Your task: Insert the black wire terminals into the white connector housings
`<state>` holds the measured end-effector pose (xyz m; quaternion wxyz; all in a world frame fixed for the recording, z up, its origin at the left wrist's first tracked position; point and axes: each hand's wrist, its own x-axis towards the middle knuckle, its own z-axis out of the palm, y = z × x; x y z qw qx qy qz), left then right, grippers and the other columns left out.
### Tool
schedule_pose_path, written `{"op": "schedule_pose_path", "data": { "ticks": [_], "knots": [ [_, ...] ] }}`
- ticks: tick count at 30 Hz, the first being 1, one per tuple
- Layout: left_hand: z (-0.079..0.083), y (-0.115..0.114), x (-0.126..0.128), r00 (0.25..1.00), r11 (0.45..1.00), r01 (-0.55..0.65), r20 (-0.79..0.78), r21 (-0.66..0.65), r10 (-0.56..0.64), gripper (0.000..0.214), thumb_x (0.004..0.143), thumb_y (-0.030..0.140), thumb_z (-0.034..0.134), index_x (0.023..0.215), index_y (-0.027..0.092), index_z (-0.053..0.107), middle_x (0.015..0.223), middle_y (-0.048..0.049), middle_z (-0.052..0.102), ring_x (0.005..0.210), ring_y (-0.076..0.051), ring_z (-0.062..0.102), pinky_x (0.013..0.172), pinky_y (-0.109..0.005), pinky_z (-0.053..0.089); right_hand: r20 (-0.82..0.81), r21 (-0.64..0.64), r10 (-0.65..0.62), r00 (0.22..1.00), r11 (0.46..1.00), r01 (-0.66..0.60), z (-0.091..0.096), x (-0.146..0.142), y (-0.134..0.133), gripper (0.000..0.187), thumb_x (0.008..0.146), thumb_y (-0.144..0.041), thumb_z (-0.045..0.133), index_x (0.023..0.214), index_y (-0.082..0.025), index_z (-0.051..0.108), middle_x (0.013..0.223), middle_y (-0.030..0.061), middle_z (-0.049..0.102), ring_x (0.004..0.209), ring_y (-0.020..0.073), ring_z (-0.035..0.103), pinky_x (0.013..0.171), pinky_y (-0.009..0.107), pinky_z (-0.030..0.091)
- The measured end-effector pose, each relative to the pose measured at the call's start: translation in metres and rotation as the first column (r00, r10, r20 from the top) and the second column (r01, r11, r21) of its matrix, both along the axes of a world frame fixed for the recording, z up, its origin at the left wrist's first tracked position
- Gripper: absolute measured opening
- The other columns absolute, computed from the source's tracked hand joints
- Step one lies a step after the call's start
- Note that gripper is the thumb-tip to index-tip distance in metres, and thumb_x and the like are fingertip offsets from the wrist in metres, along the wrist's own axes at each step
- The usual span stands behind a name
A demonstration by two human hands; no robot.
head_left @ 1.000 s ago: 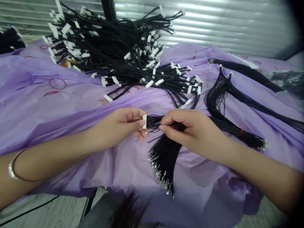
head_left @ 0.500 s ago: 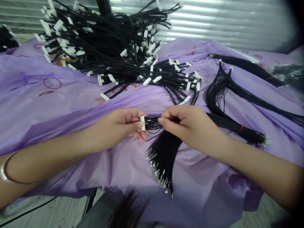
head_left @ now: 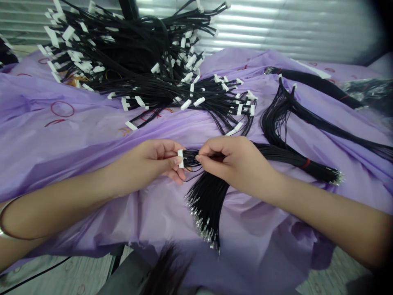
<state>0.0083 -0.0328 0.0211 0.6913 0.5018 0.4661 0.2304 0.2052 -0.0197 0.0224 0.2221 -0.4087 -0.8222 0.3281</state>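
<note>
Between thumb and fingers, my left hand [head_left: 159, 159] holds a white connector housing [head_left: 181, 159] upright. Several black wires run from the housing's right side toward my right hand [head_left: 227, 157]. The right thumb and forefinger are pinched on a black wire [head_left: 192, 157] close to the housing; its tip is hard to make out among the others. Below the right hand, a fan of black wires [head_left: 210, 196] lies on the purple cloth, silver terminals [head_left: 202, 227] pointing down. To the right, a bundle tied with a red band [head_left: 305, 163] stretches out from beneath that hand.
Behind my hands rises a large heap of black cables with white connectors [head_left: 135, 53]. More black wire bundles [head_left: 319, 84] lie at the right. Red rubber bands [head_left: 62, 109] are scattered on the purple cloth [head_left: 101, 139]. Blinds [head_left: 291, 28] hang at the back.
The whole view has shifted slightly, so things appear a little further left. My right hand has come slightly closer to the connector housing, still pinching; my left hand keeps its hold.
</note>
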Motion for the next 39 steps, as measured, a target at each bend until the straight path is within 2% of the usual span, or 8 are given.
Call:
{"op": "schedule_pose_path", "data": {
  "ticks": [16,19,23,25,30,33,36,39],
  "knots": [
    [0.000,-0.001,0.003,0.999,0.999,0.029,-0.018,0.034,-0.028,0.008,0.080,0.015,0.056,0.073,0.016,0.059,0.067,-0.0001,0.066,0.063,-0.013,0.065,0.065,-0.024,0.056,0.005,0.143,0.070,0.997,0.987,-0.070,-0.011,-0.008,-0.003,0.017,0.080,-0.007,0.055,0.064,-0.013,0.053,0.061,-0.0035,0.049,0.059,0.0069,0.043,0.058,0.019,0.030],
    [-0.001,0.000,0.001,0.999,0.999,0.038,-0.016,0.027,-0.038,0.007,0.081,0.016,0.056,0.074,0.016,0.059,0.068,-0.0005,0.066,0.064,-0.013,0.065,0.066,-0.024,0.055,0.060,0.161,0.084,0.995,0.983,-0.093,-0.008,-0.007,-0.003,0.016,0.082,-0.009,0.054,0.067,-0.013,0.055,0.063,-0.0021,0.051,0.060,0.0088,0.045,0.059,0.021,0.033],
    [-0.002,0.003,-0.002,0.999,1.000,-0.022,0.034,-0.002,0.022,0.007,0.083,0.017,0.056,0.077,0.014,0.060,0.067,-0.0009,0.065,0.061,-0.009,0.061,0.060,-0.016,0.050,0.160,0.389,0.098,0.982,0.908,-0.154,0.004,0.002,-0.005,0.016,0.089,-0.015,0.047,0.080,-0.013,0.061,0.085,0.0078,0.057,0.081,0.0177,0.051,0.074,0.030,0.040],
    [-0.003,0.004,-0.004,0.991,0.995,-0.085,0.098,-0.053,0.090,0.008,0.083,0.015,0.056,0.076,0.013,0.059,0.065,-0.0010,0.064,0.057,-0.006,0.057,0.056,-0.013,0.046,0.184,0.434,0.119,0.976,0.881,-0.189,0.009,0.008,-0.006,0.020,0.091,-0.017,0.044,0.084,-0.013,0.062,0.092,0.0103,0.056,0.084,0.0194,0.051,0.075,0.032,0.042],
    [-0.006,0.006,-0.005,0.977,0.985,-0.114,0.166,-0.128,0.134,0.012,0.084,0.011,0.052,0.072,0.011,0.057,0.064,-0.0024,0.062,0.056,-0.006,0.056,0.055,-0.013,0.045,0.330,0.211,0.359,0.873,0.873,-0.439,0.004,0.015,-0.003,0.011,0.088,-0.016,0.053,0.086,-0.013,0.064,0.092,0.0085,0.054,0.084,0.0198,0.050,0.080,0.035,0.042],
    [-0.006,0.006,-0.005,0.980,0.988,-0.112,0.154,-0.110,0.128,0.013,0.084,0.012,0.053,0.072,0.011,0.057,0.065,-0.0029,0.062,0.058,-0.006,0.056,0.056,-0.014,0.046,0.325,0.123,0.399,0.858,0.881,-0.456,0.000,0.013,-0.001,0.010,0.087,-0.013,0.054,0.081,-0.014,0.062,0.092,0.0072,0.053,0.086,0.0190,0.049,0.082,0.035,0.040],
    [-0.007,0.006,-0.005,0.981,0.989,-0.105,0.153,-0.106,0.120,0.013,0.084,0.013,0.054,0.072,0.011,0.058,0.066,-0.0037,0.063,0.058,-0.007,0.057,0.056,-0.014,0.046,0.339,0.124,0.406,0.849,0.875,-0.468,0.002,0.012,-0.001,0.013,0.090,-0.012,0.050,0.080,-0.013,0.058,0.088,0.0067,0.055,0.084,0.0185,0.048,0.082,0.034,0.039],
    [-0.007,0.006,-0.005,0.981,0.990,-0.097,0.159,-0.107,0.113,0.012,0.083,0.014,0.054,0.072,0.011,0.058,0.065,-0.0038,0.064,0.058,-0.007,0.058,0.056,-0.015,0.047,0.262,0.097,0.385,0.885,0.902,-0.421,0.006,0.012,-0.001,0.011,0.092,-0.014,0.048,0.085,-0.013,0.056,0.082,0.0041,0.056,0.077,0.0157,0.049,0.074,0.029,0.040]
  ]
}}
